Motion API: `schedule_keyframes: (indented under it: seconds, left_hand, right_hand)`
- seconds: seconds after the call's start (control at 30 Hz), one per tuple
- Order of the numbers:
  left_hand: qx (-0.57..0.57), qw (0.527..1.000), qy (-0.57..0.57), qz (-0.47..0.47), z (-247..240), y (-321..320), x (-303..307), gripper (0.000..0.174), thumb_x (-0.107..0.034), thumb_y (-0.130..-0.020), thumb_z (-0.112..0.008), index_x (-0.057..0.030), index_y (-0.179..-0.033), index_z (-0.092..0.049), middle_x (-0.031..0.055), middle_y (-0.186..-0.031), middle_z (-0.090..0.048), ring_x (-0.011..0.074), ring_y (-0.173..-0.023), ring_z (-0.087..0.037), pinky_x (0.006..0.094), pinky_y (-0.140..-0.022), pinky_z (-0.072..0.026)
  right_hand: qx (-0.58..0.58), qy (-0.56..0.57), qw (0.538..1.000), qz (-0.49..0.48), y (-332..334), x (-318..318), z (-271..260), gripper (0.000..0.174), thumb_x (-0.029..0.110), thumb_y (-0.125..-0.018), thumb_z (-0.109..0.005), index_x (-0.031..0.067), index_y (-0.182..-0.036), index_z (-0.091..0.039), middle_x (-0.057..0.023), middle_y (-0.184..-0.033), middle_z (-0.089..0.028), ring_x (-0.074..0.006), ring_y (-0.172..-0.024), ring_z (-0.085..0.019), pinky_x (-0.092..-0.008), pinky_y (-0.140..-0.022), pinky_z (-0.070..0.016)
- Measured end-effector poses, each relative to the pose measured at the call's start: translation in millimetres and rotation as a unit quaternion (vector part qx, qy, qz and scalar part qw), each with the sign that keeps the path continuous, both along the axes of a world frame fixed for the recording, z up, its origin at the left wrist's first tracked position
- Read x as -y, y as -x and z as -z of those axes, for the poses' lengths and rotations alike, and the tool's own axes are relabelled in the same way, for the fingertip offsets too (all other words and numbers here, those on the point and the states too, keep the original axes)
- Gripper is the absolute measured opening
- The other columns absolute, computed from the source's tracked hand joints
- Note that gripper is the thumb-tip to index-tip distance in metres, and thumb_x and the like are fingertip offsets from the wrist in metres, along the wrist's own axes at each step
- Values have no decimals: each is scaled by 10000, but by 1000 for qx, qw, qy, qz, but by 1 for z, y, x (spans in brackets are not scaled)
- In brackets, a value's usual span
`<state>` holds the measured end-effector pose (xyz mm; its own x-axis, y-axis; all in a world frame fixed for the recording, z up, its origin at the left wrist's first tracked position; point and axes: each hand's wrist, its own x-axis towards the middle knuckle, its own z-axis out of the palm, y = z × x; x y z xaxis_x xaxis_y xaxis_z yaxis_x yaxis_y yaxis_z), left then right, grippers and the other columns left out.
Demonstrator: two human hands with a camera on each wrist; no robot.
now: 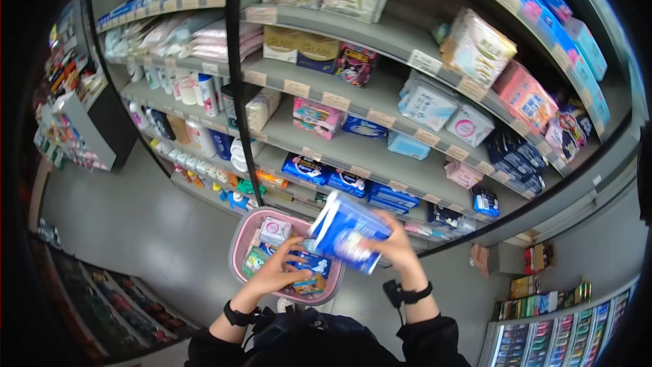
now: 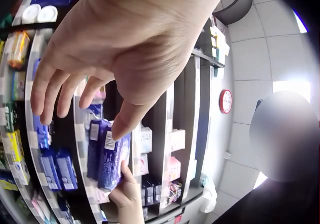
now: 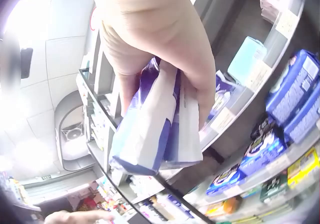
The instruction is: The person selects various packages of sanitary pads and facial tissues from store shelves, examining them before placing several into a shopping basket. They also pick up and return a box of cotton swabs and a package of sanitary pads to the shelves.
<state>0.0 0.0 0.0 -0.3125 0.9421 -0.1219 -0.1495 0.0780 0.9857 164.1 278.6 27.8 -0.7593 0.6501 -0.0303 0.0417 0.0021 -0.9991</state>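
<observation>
My right hand grips two blue-and-white sanitary pad packs, held face to face, above the right side of a pink shopping basket. In the right wrist view, fingers and thumb clasp the packs from both sides. Over the basket, my left hand has its fingers spread and holds nothing. Inside the basket are a white pack with a pink ring, a dark blue pack and a green pack; the left hand partly hides the contents.
Shelves in front carry sanitary packs, with more blue packs on a low tier. Bottles stand on the left shelves behind a dark upright post. A rack of small goods is at lower right, on the grey floor.
</observation>
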Motion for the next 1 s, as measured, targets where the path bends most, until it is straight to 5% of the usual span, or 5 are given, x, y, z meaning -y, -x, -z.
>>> schedule_keyframes:
  seconds: [0.17, 0.3, 0.57, 0.8, 1.0]
  left_hand:
    - [48, 993, 75, -81, 38, 9, 64, 504, -93, -826, -732, -49, -1273, -501, 87, -1105, -579, 162, -1008, -568, 305, -835, -499]
    - [57, 983, 88, -148, 70, -10, 109, 454, -77, -838, -706, -37, -1250, -519, 88, -1088, -597, 163, -987, -584, 298, -867, -488]
    - [134, 948, 136, -254, 81, -49, 150, 384, -37, -865, -649, -27, -1229, -525, 95, -1124, -624, 169, -958, -634, 289, -778, -500]
    - [157, 930, 137, -304, 76, -59, 158, 369, -28, -860, -648, -25, -1212, -538, 85, -1076, -624, 144, -913, -602, 271, -799, -493]
    - [148, 931, 137, -303, 78, -59, 154, 362, -22, -861, -642, -30, -1209, -540, 82, -1073, -631, 134, -884, -606, 262, -759, -487]
  right_hand:
    - [-15, -90, 995, 46, 51, -58, -30, 723, 35, -655, -853, -12, -1280, -493, -98, -1109, -629, -169, -986, -610, -313, -871, -512]
    - [-29, -48, 997, 50, 91, -122, -22, 709, 21, -661, -837, -32, -1277, -489, -108, -1111, -636, -190, -975, -623, -313, -896, -497]
    - [50, -251, 961, 106, 146, -138, -36, 609, 77, -654, -842, -42, -1182, -565, -142, -1140, -642, -255, -1023, -623, -333, -954, -456]
    - [208, -624, 745, 108, 165, -135, -27, 698, 262, -692, -803, 36, -1289, -522, -214, -1280, -553, -389, -1216, -488, -454, -1030, -381]
    - [159, -654, 735, 81, 173, -131, -20, 714, 296, -684, -804, 19, -1279, -524, -215, -1238, -577, -396, -1164, -521, -451, -988, -412]
